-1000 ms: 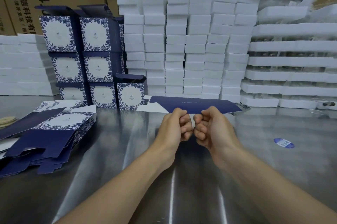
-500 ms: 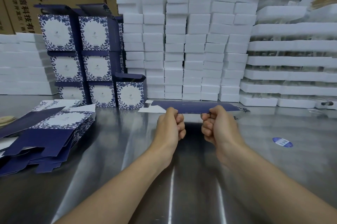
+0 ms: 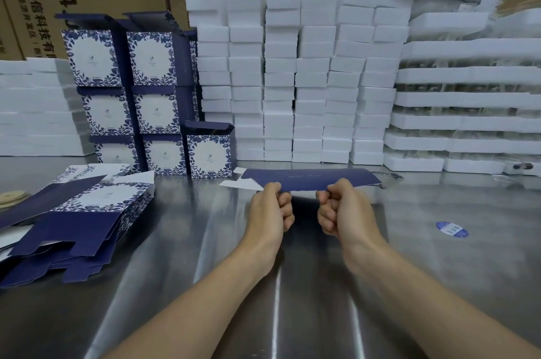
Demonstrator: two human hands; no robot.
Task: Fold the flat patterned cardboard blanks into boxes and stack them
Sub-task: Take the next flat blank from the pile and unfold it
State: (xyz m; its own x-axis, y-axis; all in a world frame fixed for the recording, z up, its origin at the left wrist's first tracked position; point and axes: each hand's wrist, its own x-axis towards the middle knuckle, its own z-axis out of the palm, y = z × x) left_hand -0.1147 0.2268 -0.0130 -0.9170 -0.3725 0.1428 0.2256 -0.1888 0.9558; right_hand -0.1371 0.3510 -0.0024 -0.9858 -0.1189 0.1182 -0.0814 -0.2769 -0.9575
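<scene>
I hold a flat navy cardboard blank [image 3: 310, 179] nearly edge-on above the steel table, its white flaps showing at the left end. My left hand [image 3: 270, 209] pinches its near edge, and my right hand [image 3: 342, 211] pinches the same edge a short way to the right. A pile of flat blue-and-white patterned blanks [image 3: 79, 212] lies on the table at the left. Folded patterned boxes [image 3: 149, 101] stand stacked in columns at the back left, with a single box [image 3: 209, 154] at the right end of the bottom row.
Tall stacks of white foam blocks [image 3: 292, 80] fill the back, with white trays [image 3: 468, 101] at the right and brown cartons behind. A blue oval sticker [image 3: 451, 229] lies on the steel table [image 3: 292, 285]. A round tan object [image 3: 11, 197] sits at the far left.
My two hands have slid apart along the blank's near edge, from touching each other to a gap between them. The blank has tipped flatter, closer to edge-on.
</scene>
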